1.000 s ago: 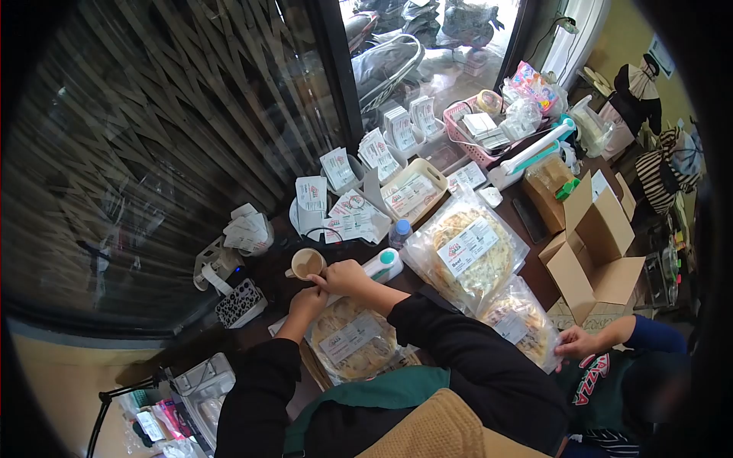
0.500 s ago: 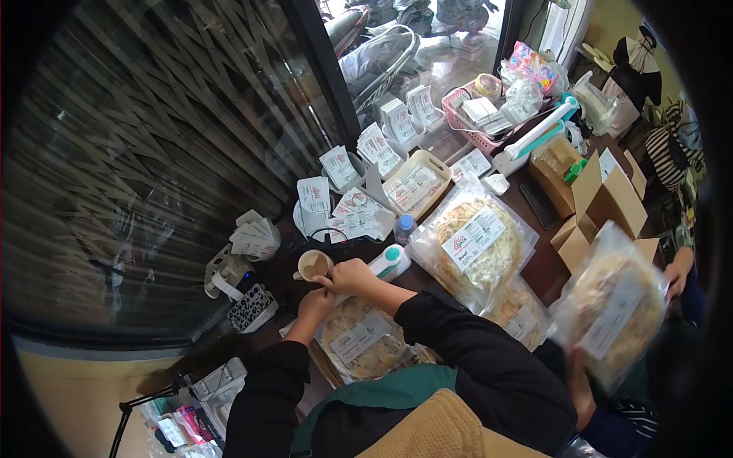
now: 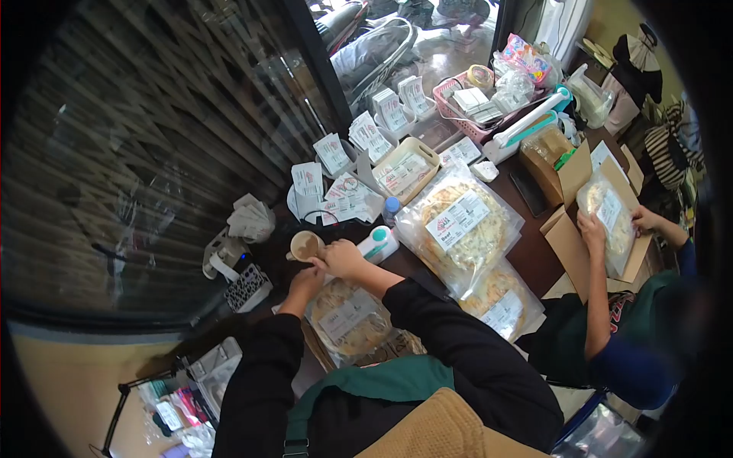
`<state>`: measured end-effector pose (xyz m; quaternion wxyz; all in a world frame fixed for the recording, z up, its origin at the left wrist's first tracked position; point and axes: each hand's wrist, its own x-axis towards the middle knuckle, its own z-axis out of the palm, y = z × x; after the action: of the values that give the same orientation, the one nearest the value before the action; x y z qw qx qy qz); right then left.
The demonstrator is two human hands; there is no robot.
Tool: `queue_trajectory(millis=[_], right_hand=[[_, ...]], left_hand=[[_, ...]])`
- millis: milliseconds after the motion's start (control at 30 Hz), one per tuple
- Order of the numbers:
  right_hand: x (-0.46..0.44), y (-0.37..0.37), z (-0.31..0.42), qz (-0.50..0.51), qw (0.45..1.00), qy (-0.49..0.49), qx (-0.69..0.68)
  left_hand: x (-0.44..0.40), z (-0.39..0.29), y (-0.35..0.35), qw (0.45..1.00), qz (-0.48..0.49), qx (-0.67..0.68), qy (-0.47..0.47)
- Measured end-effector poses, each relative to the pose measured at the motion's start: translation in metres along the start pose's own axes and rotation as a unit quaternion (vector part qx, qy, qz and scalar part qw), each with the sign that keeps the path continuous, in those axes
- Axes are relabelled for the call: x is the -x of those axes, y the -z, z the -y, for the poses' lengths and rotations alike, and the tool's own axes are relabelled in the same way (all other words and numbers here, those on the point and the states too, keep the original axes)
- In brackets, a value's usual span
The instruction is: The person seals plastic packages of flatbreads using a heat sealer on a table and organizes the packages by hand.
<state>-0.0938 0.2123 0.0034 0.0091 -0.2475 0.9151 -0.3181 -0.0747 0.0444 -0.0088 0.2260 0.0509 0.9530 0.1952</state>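
My left hand and my right hand meet beside a cup with brown contents. The fingers of both are closed together; whatever they pinch is too small or hidden to make out. Just below them, near my body, lies a bagged flat round pizza with a white label, on a cardboard box. A white and teal hand-held device rests close to my right hand. Further right, a larger bagged pizza marked "Beef" partly overlaps another bagged pizza.
On the right a co-worker holds a bagged pizza at an open cardboard box. Stacks of labels, a beige tray, a pink basket and a sealer line the window side. A phone lies behind the pizzas.
The co-worker's bagged pizza has moved away from them, over to the open box, which is turned and more visible. My hands stay together by the cup; the view has shifted slightly.
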Motion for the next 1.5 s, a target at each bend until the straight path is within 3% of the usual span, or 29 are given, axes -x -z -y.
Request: queue_trajectory(millis=[100, 133, 233, 300, 367, 400, 567, 600, 700, 733, 867, 1000, 1067, 1100, 1167, 1233, 1300, 1500], right_hand=[[0.032, -0.007, 0.011, -0.266, 0.964, 0.019, 0.002], [0.048, -0.006, 0.014, -0.193, 0.979, -0.019, -0.066], [0.102, 0.004, 0.038, -0.229, 0.968, -0.048, -0.093], [0.134, -0.002, 0.037, -0.158, 0.982, -0.103, -0.026], [0.169, -0.008, 0.034, -0.075, 0.978, -0.183, 0.067], [0.187, -0.009, 0.033, -0.064, 0.974, -0.213, 0.051], [0.237, 0.014, 0.034, 0.023, 0.919, -0.371, -0.132], [0.246, -0.006, 0.021, -0.038, 0.908, -0.386, -0.157], [0.255, -0.008, 0.015, -0.059, 0.854, -0.419, -0.301], [0.255, -0.018, 0.013, -0.104, 0.858, -0.409, -0.291], [0.247, -0.01, 0.015, -0.073, 0.709, -0.425, -0.557], [0.228, -0.009, 0.017, -0.036, 0.811, -0.336, -0.477], [0.217, 0.026, 0.065, -0.084, 0.718, -0.273, -0.635], [0.216, 0.035, 0.073, -0.067, 0.725, -0.25, -0.638], [0.222, 0.076, 0.106, -0.04, 0.593, -0.203, -0.778], [0.236, 0.103, 0.111, -0.044, 0.516, -0.145, -0.843], [0.261, 0.13, 0.097, -0.052, 0.507, -0.096, -0.855], [0.38, 0.206, 0.06, -0.181, 0.528, -0.13, -0.82]], left_hand=[[0.0, 0.005, -0.001, 1.0, -0.009, 0.014, -0.024], [-0.002, 0.007, -0.003, 0.999, -0.011, 0.013, -0.028], [-0.004, 0.009, -0.003, 1.0, -0.026, -0.004, -0.018], [0.001, 0.002, 0.0, 0.999, -0.037, -0.016, -0.005], [-0.012, 0.028, -0.012, 0.958, -0.043, -0.187, -0.215], [-0.011, 0.031, -0.014, 0.943, -0.047, -0.221, -0.243], [0.027, -0.022, 0.001, 0.987, -0.099, -0.107, 0.065], [0.037, -0.024, 0.0, 0.985, -0.135, -0.086, 0.068], [0.059, -0.016, -0.015, 0.957, -0.285, -0.045, 0.029], [0.071, -0.01, -0.022, 0.94, -0.339, -0.036, 0.007], [0.143, 0.012, -0.057, 0.934, -0.351, 0.059, 0.034], [0.208, 0.033, -0.112, 0.938, -0.296, 0.122, 0.132], [0.234, 0.034, -0.128, 0.932, -0.293, 0.148, 0.156], [0.244, 0.033, -0.135, 0.929, -0.293, 0.16, 0.162], [0.253, 0.02, -0.143, 0.926, -0.305, 0.178, 0.134], [0.261, 0.0, -0.139, 0.922, -0.329, 0.19, 0.074], [0.259, -0.022, -0.134, 0.93, -0.315, 0.188, 0.026], [0.224, -0.059, -0.138, 0.939, -0.278, 0.183, -0.083]])
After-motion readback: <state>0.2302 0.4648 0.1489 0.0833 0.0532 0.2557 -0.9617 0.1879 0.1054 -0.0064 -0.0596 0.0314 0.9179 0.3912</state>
